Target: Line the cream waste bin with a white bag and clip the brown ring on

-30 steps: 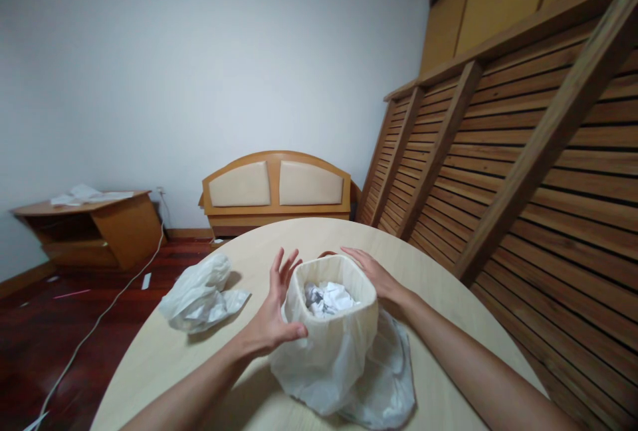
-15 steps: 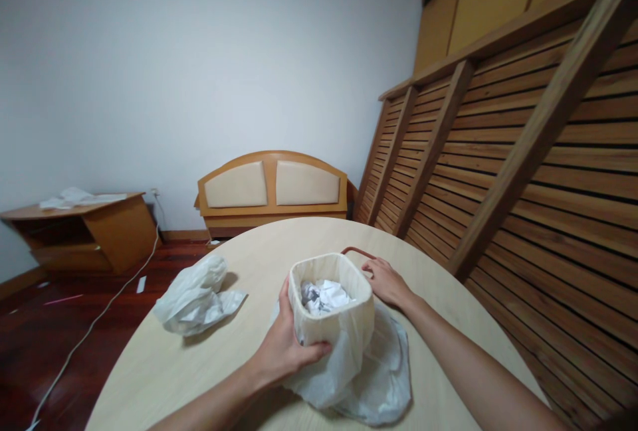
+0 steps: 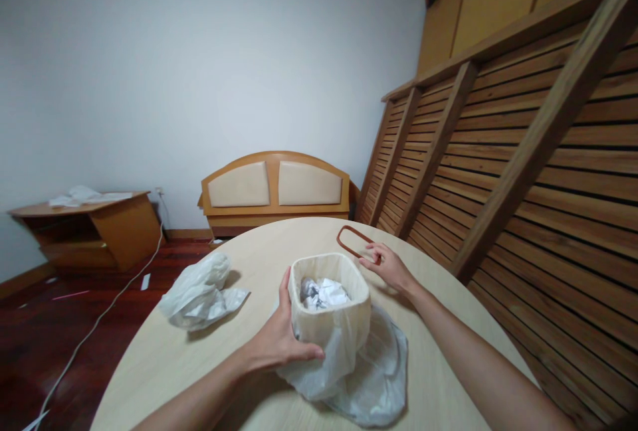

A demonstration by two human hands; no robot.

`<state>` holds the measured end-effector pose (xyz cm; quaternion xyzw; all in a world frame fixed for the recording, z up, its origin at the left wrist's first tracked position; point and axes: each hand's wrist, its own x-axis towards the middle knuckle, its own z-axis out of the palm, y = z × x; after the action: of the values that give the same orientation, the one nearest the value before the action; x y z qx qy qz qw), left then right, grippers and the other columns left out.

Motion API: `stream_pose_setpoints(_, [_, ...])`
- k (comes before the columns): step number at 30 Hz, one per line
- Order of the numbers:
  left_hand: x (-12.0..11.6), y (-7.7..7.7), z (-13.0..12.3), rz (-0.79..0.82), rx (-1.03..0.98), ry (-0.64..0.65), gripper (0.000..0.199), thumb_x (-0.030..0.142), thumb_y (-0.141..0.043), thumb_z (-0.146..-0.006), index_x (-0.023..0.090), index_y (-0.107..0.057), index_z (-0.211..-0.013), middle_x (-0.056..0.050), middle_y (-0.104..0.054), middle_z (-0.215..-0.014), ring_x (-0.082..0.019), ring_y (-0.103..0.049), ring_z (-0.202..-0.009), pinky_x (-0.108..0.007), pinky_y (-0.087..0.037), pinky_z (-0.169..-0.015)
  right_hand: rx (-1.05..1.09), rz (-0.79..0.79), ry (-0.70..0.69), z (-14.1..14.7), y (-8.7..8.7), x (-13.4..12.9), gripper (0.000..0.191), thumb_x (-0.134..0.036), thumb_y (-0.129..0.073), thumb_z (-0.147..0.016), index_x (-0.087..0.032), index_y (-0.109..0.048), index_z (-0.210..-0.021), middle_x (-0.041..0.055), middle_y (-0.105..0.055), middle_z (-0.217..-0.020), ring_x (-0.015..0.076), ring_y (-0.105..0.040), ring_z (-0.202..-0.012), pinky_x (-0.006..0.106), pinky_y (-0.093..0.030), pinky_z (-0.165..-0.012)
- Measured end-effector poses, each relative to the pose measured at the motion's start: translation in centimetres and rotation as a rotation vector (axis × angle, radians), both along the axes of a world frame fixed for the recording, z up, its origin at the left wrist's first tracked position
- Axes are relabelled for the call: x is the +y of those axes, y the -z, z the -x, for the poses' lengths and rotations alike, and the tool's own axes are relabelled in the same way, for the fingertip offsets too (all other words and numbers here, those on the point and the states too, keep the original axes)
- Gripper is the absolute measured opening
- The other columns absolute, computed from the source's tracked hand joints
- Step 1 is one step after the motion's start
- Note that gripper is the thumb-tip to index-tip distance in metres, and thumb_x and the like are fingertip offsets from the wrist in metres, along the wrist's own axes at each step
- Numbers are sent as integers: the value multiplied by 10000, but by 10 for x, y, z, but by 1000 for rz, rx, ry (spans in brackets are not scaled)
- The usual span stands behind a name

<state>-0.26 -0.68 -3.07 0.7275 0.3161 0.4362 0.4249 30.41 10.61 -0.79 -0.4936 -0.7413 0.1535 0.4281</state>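
A small cream bin (image 3: 333,325) stands on the round table, lined with a thin white plastic bag (image 3: 376,374) that is folded over its rim and spreads onto the tabletop. Crumpled paper (image 3: 326,293) lies inside it. My left hand (image 3: 284,338) grips the bin's left side, thumb across the front. Beyond the bin, my right hand (image 3: 387,266) pinches a brown rounded-rectangular ring (image 3: 353,230) by its near right end. The ring is apart from the bin's rim, just behind it.
On the left of the round table (image 3: 269,252) lies a crumpled white plastic bag (image 3: 202,293). A wooden slatted panel (image 3: 498,172) leans along the right. Behind stand a headboard (image 3: 274,185) and a low cabinet (image 3: 119,225); a white cable (image 3: 107,315) runs over the floor.
My right hand has moved the brown ring up and away from the bin's back right corner, so more of it shows. My left hand stays on the bin.
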Motion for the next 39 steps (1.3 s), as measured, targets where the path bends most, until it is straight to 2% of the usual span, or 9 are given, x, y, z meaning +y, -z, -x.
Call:
stream_pose_setpoints(3, [8,-7,11,-33,-36,35,1527,747,-795,-532,242,247,-1528,-198,7,-1650,-423,-94,-1505,-575,-88,-1218,74,-41,-186,9,-39,-12,409,-499,-674,-791,-232,-402,-644,127,-622,-1226,285,-542,-1198,432,-364,-1041])
stream_pose_setpoints(5, [15,-22,18,-106,-27,-10,1172,791,-576,-747,235,30,-1583,-139,42,-1667,-362,2,-1527,-543,-69,-1229,26,-60,-332,18,-68,-25,401,-470,-711,-777,-228,-416,-653,127,-617,-1259,292,-513,-1250,442,-348,-1064])
stream_pose_setpoints(8, [26,-57,21,-168,-41,-135,742,654,-402,-937,251,-270,-1546,-91,-155,-1661,-301,-157,-1520,-478,-117,-1241,-138,-4,-530,33,-104,-47,417,-474,-771,-740,-222,-451,-649,106,-633,-1244,283,-544,-1210,427,-386,-1042])
stream_pose_setpoints(12, [37,-101,13,-69,18,-190,649,571,-468,-949,187,-412,-1470,-136,-451,-1524,-288,-413,-1410,-460,-283,-1191,-239,12,-618,49,-128,-66,405,-502,-790,-717,-218,-512,-640,81,-659,-1175,269,-586,-1126,407,-436,-1000])
stream_pose_setpoints(15, [42,-114,7,27,68,-217,623,509,-575,-895,118,-510,-1377,-182,-595,-1379,-303,-589,-1237,-461,-432,-1074,-285,25,-639,54,-131,-73,402,-526,-795,-708,-216,-547,-641,63,-662,-1156,268,-573,-1151,411,-425,-1025])
stream_pose_setpoints(19, [46,-112,4,59,117,-275,440,383,-600,-860,88,-652,-1182,-174,-720,-1175,-274,-682,-1064,-387,-524,-928,-326,54,-665,54,-128,-77,422,-554,-815,-669,-207,-575,-657,66,-656,-1170,274,-531,-1223,413,-387,-1068])
stream_pose_setpoints(23, [46,-108,4,20,191,-314,360,355,-530,-878,113,-722,-1064,-129,-760,-1081,-253,-696,-976,-337,-532,-824,-350,131,-647,52,-125,-79,436,-569,-821,-645,-202,-586,-660,73,-648,-1206,283,-512,-1254,403,-374,-1075])
stream_pose_setpoints(29, [48,-101,0,23,242,-308,392,340,-469,-889,116,-745,-1054,-103,-775,-1013,-230,-693,-857,-294,-504,-706,-396,221,-623,50,-119,-74,470,-588,-840,-598,-206,-575,-670,71,-649,-1230,286,-537,-1234,378,-387,-1058])
stream_pose_setpoints(39, [49,-97,0,1,305,-310,400,321,-463,-885,103,-741,-1071,-104,-773,-1020,-232,-696,-886,-296,-515,-755,-369,298,-643,45,-121,-74,440,-568,-836,-624,-205,-621,-750,73,-629,-1335,306,-506,-1301,391,-374,-1090])
